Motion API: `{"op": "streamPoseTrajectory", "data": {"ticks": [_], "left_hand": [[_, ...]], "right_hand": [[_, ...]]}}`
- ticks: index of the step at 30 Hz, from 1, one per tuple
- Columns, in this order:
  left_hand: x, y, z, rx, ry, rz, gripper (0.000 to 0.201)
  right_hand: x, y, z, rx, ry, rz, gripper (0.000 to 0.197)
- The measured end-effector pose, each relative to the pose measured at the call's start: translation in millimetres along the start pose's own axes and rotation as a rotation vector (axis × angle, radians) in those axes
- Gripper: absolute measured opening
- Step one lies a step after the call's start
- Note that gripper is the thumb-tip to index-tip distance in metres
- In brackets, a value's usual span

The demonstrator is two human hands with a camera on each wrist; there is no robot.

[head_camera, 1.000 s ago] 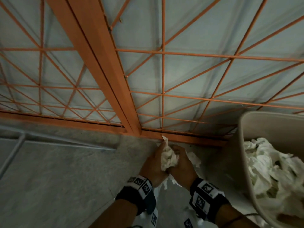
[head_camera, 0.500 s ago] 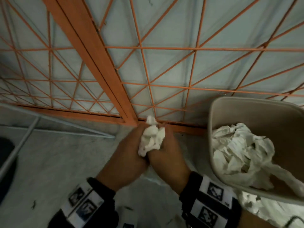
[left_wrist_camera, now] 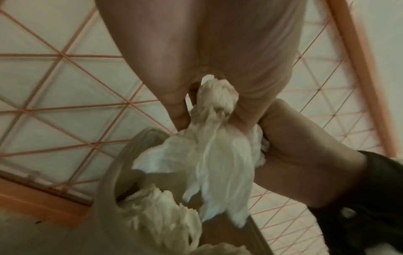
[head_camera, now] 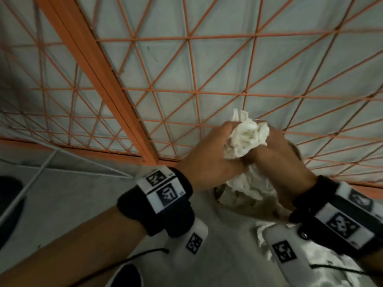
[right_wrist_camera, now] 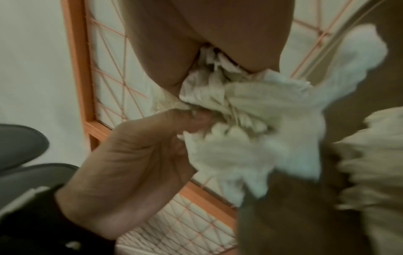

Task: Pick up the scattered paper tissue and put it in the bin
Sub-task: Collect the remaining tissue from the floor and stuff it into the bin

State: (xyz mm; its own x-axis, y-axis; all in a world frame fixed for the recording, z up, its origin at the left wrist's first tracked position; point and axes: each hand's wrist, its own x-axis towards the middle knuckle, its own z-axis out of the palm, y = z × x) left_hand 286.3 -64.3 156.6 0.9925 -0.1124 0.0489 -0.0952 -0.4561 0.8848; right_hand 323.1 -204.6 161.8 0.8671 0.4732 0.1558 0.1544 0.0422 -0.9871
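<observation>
Orange grille [head_camera: 186,83] behind; both hands' fingers [head_camera: 226,129] pinch tissue wad [head_camera: 246,137] above bin [left_wrist_camera: 113,172]

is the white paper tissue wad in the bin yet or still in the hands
Still in the hands: the white crumpled tissue wad is gripped by left hand and right hand, its tail hanging above the beige plastic bin.

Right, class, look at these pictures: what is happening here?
A person grips a crumpled wad of paper tissue between the left hand and the right hand. They hold it over a beige bin that already has tissue inside. The wad is not yet released. An orange wire fence stands behind.
</observation>
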Motion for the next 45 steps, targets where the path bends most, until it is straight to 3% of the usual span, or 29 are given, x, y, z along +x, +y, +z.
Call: {"op": "streamPoseTrajectory", "data": {"ticks": [2, 5, 6, 9, 11, 14, 17, 22, 27, 30, 33, 35, 37, 38, 41, 45], "left_hand": [[0, -7, 7, 0.082, -0.095, -0.065, 0.067], [-9, -15, 2, 0.332, -0.204, -0.136, 0.066], [-13, -15, 0, 0.371, -0.249, -0.157, 0.067], [-24, -5, -9, 0.435, -0.344, -0.211, 0.063], [-32, 10, -14, 0.401, -0.315, -0.194, 0.056], [-49, 36, -22, 0.445, -0.271, -0.131, 0.044], [-70, 59, -15, 0.511, -0.354, -0.137, 0.037], [-88, 19, 47, 0.422, -0.533, -0.231, 0.031], [-121, -80, 132, 0.452, -0.508, -0.333, 0.032], [-159, -133, 182, 0.516, -0.558, -0.417, 0.036], [-190, -159, 220, 0.596, -0.473, -0.461, 0.048], [-204, -166, 234, 0.634, -0.385, -0.447, 0.037], [-215, -175, 241, 0.644, -0.403, -0.441, 0.015], [-220, -183, 243, 0.668, -0.398, -0.435, 0.008], [-226, -191, 245, 0.561, -0.358, -0.444, 0.016], [-189, -171, 238, 0.440, -0.189, -0.350, 0.019]], "right_hand": [[-4, 23, -14, -0.075, -0.086, 0.035, 0.030], [-11, 46, -38, -0.458, -0.209, 0.197, 0.071], [-14, 47, -45, -0.572, -0.236, 0.218, 0.076], [-24, 29, -59, -0.672, -0.284, 0.165, 0.071], [-31, 15, -65, -0.689, -0.302, 0.143, 0.065], [-46, 3, -74, -0.648, -0.191, 0.123, 0.054], [-67, -5, -86, -0.524, -0.041, 0.085, 0.038], [-116, 3, -110, -0.435, 0.190, 0.079, 0.025], [-172, 66, -129, -0.507, 0.413, 0.268, 0.016], [-207, 115, -136, -0.623, 0.370, 0.455, 0.019], [-237, 154, -140, -0.746, 0.232, 0.703, 0.045], [-253, 173, -137, -0.790, 0.151, 0.837, 0.067], [-267, 187, -132, -0.807, 0.099, 0.929, 0.082], [-273, 193, -129, -0.822, 0.080, 0.959, 0.085], [-288, 208, -118, -0.870, 0.071, 0.995, 0.085], [-299, 218, -106, -0.904, 0.114, 0.946, 0.078]]}}
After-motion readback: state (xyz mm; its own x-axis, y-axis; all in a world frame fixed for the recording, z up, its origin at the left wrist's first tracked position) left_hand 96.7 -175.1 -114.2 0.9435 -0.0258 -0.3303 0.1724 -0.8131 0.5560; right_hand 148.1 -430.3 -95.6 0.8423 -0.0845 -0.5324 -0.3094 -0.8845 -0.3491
